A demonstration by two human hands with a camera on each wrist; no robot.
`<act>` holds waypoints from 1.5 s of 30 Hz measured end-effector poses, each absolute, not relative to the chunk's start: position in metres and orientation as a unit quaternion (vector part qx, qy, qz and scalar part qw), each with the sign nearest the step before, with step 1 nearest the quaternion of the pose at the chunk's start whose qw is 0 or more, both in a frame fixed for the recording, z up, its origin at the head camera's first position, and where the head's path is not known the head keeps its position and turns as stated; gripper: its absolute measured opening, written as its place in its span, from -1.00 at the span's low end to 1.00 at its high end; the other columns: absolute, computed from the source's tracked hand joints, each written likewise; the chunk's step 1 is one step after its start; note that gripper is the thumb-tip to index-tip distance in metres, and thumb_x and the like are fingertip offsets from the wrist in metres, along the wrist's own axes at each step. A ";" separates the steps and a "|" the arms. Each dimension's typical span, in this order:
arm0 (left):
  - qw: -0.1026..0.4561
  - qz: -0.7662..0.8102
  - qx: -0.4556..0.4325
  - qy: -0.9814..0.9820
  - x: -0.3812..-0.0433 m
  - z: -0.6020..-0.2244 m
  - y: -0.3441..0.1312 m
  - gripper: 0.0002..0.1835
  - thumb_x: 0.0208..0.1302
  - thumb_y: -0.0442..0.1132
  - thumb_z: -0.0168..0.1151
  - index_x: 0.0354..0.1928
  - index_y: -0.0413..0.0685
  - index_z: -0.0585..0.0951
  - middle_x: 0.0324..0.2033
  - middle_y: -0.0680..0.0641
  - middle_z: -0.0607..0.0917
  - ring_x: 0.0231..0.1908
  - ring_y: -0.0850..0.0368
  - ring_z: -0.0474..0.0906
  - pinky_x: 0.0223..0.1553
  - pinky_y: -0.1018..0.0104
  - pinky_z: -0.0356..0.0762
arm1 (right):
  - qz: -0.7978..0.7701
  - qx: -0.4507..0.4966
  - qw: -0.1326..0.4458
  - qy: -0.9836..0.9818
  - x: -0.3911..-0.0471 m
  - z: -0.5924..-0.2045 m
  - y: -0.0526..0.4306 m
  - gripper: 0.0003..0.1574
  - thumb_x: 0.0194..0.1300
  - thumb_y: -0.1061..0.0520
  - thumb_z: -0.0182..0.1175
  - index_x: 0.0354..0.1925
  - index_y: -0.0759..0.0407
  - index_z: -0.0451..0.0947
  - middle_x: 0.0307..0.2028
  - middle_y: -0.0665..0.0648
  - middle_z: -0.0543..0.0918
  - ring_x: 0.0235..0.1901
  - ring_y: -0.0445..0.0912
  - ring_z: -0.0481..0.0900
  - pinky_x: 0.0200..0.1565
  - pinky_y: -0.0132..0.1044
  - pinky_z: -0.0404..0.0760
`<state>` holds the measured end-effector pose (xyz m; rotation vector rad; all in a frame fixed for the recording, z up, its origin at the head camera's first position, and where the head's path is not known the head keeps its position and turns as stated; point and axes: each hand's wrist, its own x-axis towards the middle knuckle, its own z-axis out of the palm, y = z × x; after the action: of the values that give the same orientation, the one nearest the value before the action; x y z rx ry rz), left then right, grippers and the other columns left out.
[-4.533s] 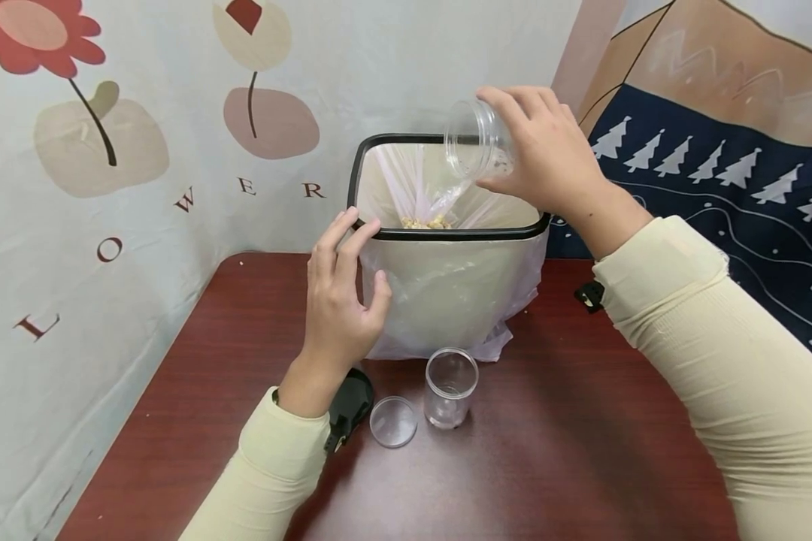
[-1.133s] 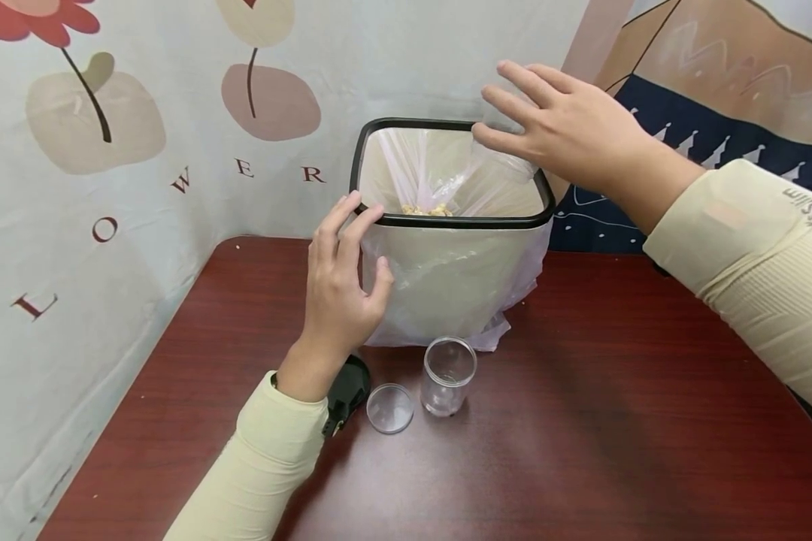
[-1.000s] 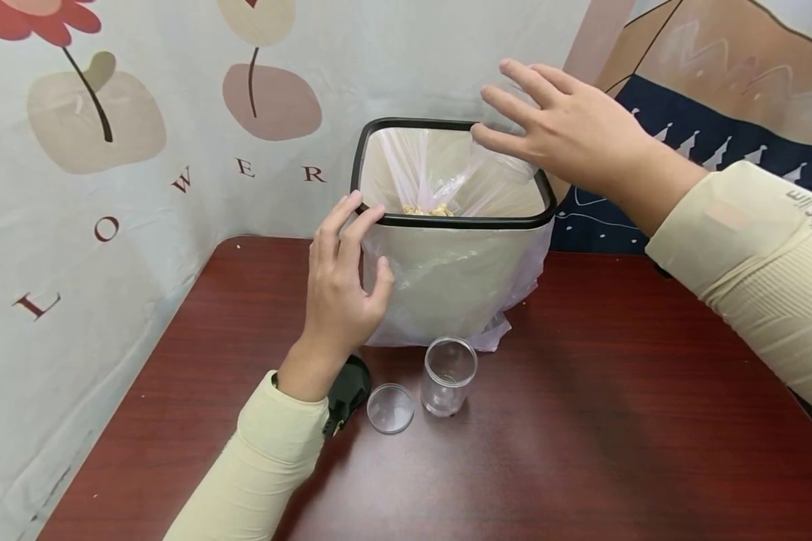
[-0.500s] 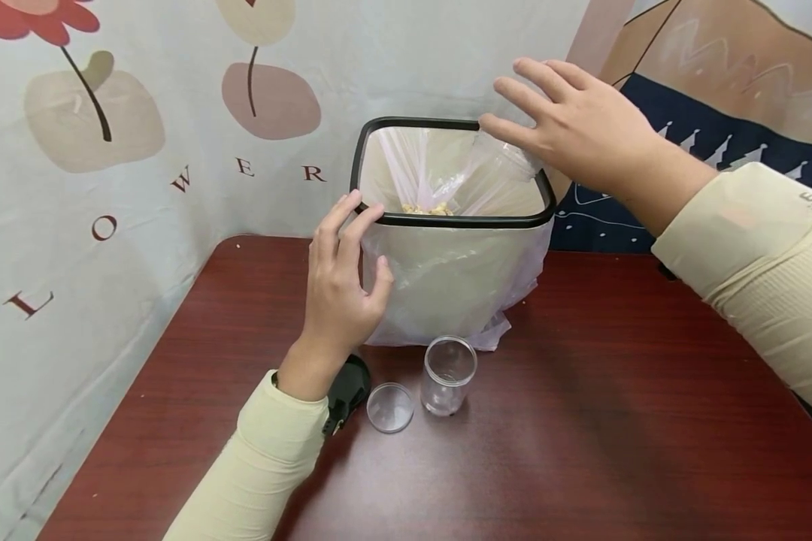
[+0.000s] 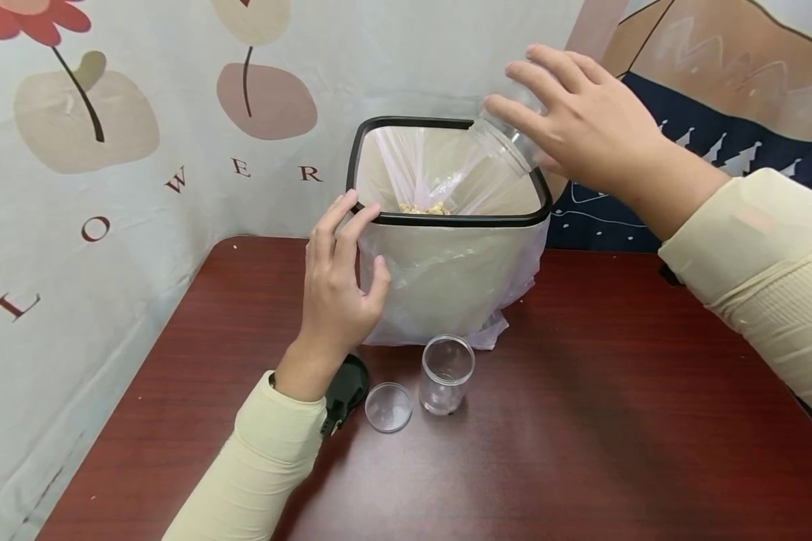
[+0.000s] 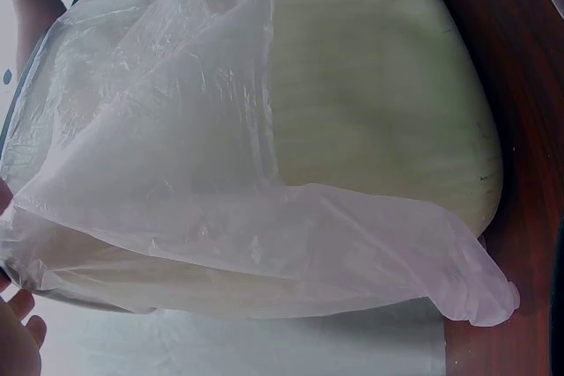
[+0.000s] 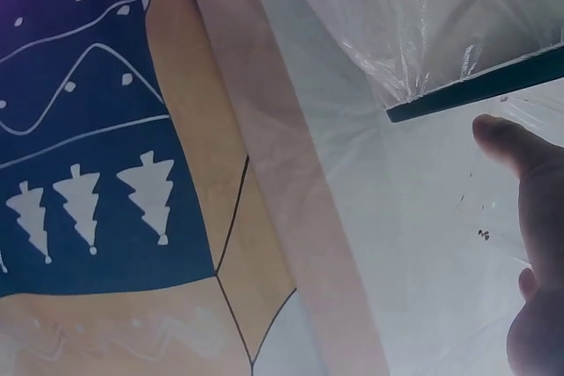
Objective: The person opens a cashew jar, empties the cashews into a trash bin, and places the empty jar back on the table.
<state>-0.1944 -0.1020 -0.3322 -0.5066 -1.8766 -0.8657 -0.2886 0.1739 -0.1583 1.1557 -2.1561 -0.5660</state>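
Note:
My right hand (image 5: 585,124) grips a clear plastic jar (image 5: 504,146), tilted mouth-down over the back right corner of a bin (image 5: 440,282). In the right wrist view, small dark specks (image 7: 483,234) show on the clear jar wall near my thumb (image 7: 502,143). The pale bin has a black rim (image 5: 446,220) and a thin pinkish bag lining (image 5: 416,161), with yellowish bits (image 5: 425,209) at the bottom. Fingertips of my left hand (image 5: 338,282) rest on the rim's front left corner, the thumb held away from it.
A second clear jar (image 5: 446,376) stands upright and uncapped in front of the bin. Beside it a clear round lid (image 5: 389,407) lies flat on the red-brown table (image 5: 548,451). Loose bag plastic (image 5: 494,330) hangs outside the bin. A printed cloth (image 5: 176,98) hangs behind.
The tilted jar first pointed left over the bin's middle; my right hand has since shifted right and turned it further down. Lately it has lifted slightly. My left hand stays on the rim.

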 end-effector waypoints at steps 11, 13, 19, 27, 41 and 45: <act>0.483 -0.356 -0.209 -0.772 -0.195 -0.333 -0.103 -0.45 0.20 -0.29 0.07 0.29 -0.13 0.49 0.35 -0.22 0.40 0.42 -0.11 0.28 0.39 -0.05 0.23 | -0.151 0.431 0.334 -0.824 -0.283 -0.163 0.179 0.06 0.03 0.18 0.50 0.42 0.12 0.20 0.39 0.41 0.28 0.46 0.27 0.15 0.50 0.08 0.11; 0.484 -0.356 -0.209 -0.772 -0.196 -0.333 -0.103 -0.45 0.20 -0.29 0.07 0.29 -0.13 0.49 0.35 -0.22 0.40 0.42 -0.11 0.28 0.39 -0.05 0.24 | -0.128 0.427 0.340 -0.828 -0.282 -0.165 0.180 0.02 0.05 0.18 0.47 0.42 0.13 0.22 0.39 0.41 0.29 0.46 0.27 0.15 0.49 0.08 0.12; 0.482 -0.357 -0.207 -0.773 -0.195 -0.333 -0.104 -0.45 0.21 -0.29 0.06 0.29 -0.14 0.48 0.36 -0.22 0.40 0.42 -0.11 0.28 0.37 -0.05 0.24 | -0.086 0.411 0.349 -0.838 -0.280 -0.170 0.182 -0.02 0.08 0.18 0.44 0.42 0.10 0.24 0.39 0.39 0.30 0.46 0.24 0.17 0.46 0.12 0.18; 0.481 -0.358 -0.211 -0.772 -0.196 -0.332 -0.105 -0.46 0.21 -0.29 0.07 0.29 -0.14 0.48 0.35 -0.23 0.40 0.42 -0.12 0.28 0.40 -0.05 0.22 | -0.051 0.386 0.381 -0.838 -0.278 -0.177 0.188 0.03 -0.01 0.14 0.50 0.40 0.09 0.28 0.36 0.35 0.37 0.41 0.25 0.25 0.39 0.18 0.28; 0.477 -0.358 -0.208 -0.775 -0.195 -0.335 -0.108 -0.45 0.21 -0.29 0.07 0.29 -0.15 0.47 0.36 -0.23 0.39 0.43 -0.12 0.26 0.43 -0.03 0.18 | -0.034 0.370 0.399 -0.839 -0.270 -0.186 0.197 0.16 -0.08 0.06 0.56 0.42 0.15 0.20 0.34 0.36 0.36 0.37 0.27 0.24 0.29 0.22 0.30; 0.478 -0.357 -0.208 -0.775 -0.195 -0.334 -0.108 -0.45 0.21 -0.29 0.07 0.29 -0.15 0.47 0.36 -0.23 0.39 0.43 -0.12 0.27 0.43 -0.04 0.19 | -0.003 0.361 0.419 -0.833 -0.268 -0.188 0.199 0.14 -0.12 0.05 0.57 0.39 0.12 0.26 0.33 0.32 0.40 0.36 0.24 0.28 0.32 0.18 0.29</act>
<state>-0.1953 -0.1082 -0.3344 -0.5068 -1.8935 -0.8720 -0.2684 0.1987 -0.1884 0.9047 -2.0896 -0.0077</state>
